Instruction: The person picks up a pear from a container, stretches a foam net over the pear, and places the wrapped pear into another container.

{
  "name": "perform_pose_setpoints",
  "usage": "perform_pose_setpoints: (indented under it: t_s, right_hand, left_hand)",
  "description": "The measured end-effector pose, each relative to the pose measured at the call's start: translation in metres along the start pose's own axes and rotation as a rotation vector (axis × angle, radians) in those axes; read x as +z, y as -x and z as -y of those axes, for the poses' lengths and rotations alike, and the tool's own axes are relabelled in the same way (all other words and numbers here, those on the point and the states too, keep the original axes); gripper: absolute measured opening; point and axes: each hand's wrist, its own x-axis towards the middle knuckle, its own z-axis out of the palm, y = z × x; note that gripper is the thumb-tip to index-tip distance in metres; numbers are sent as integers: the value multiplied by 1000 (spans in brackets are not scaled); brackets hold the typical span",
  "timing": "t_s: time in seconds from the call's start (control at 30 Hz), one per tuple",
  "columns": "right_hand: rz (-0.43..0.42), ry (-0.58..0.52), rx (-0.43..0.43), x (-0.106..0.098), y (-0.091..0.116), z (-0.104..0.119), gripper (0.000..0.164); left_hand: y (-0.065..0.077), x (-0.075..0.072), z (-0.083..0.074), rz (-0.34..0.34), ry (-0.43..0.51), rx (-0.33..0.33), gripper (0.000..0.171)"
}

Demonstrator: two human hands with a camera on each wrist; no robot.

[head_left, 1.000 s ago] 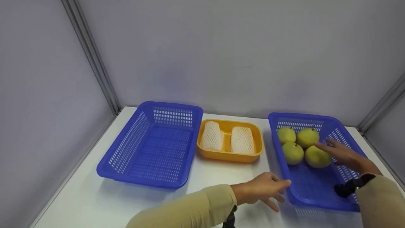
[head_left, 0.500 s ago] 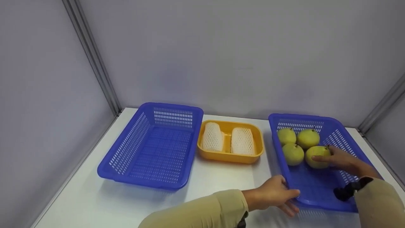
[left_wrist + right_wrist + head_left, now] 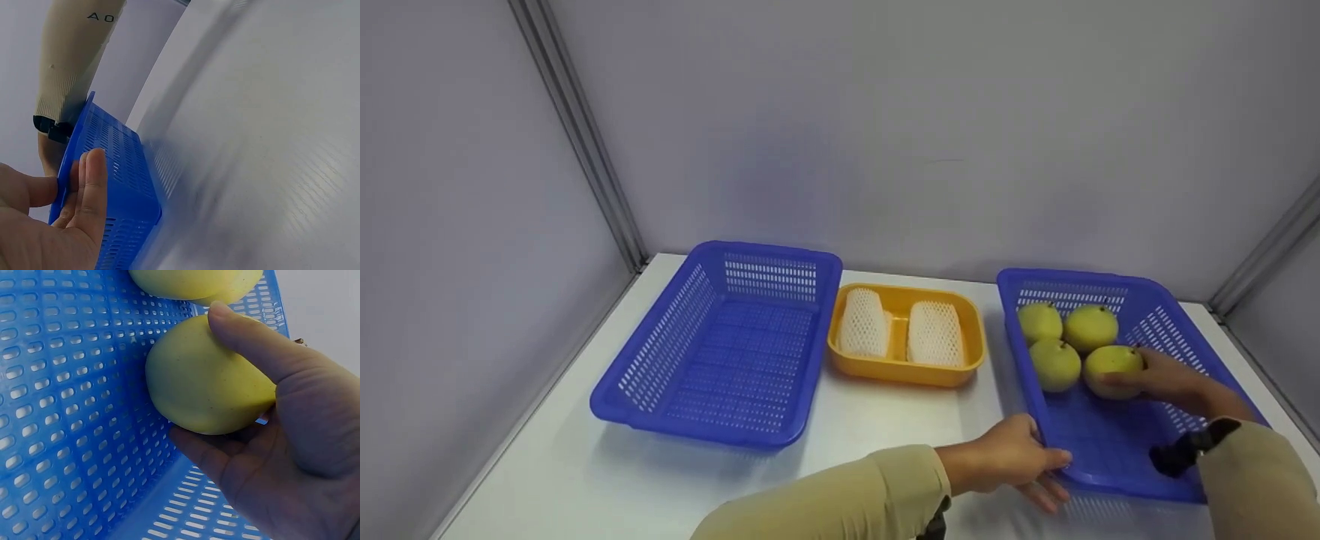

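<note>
Four-cornered and blue, the right-hand basket (image 3: 1095,442) holds several yellow-green pears with short stems. My right hand (image 3: 1170,379) reaches inside and grips the nearest right pear (image 3: 1110,361). In the right wrist view, the thumb of that hand (image 3: 315,416) lies on the upper side of the pear (image 3: 202,382) and the fingers curl beneath it. At the basket's near left corner, my left hand (image 3: 1009,454) holds the rim. The left wrist view shows that hand (image 3: 73,225) with its thumb on one side of the basket rim (image 3: 67,163) and fingers on the other.
Another blue basket (image 3: 735,360) stands at the left with nothing in it. Between the baskets is a yellow tub (image 3: 900,373) with two white foam fruit nets (image 3: 862,324). Grey walls enclose the white table (image 3: 870,420) at the back and sides.
My left hand has moved right and taken hold of the basket rim. My right hand has come down from over the pears and closed round one.
</note>
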Motion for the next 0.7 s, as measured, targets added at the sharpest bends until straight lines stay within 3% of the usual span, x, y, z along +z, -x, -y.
perform_pose_setpoints:
  t_s: [0.17, 0.7]
  right_hand:
    - [-2, 19, 10, -1, 0, -2, 82]
    - [-27, 16, -27, -8, 4, 9, 83]
  left_hand:
    - [0, 1, -2, -12, -10, -29, 16]
    - [1, 1, -2, -28, -28, -11, 16]
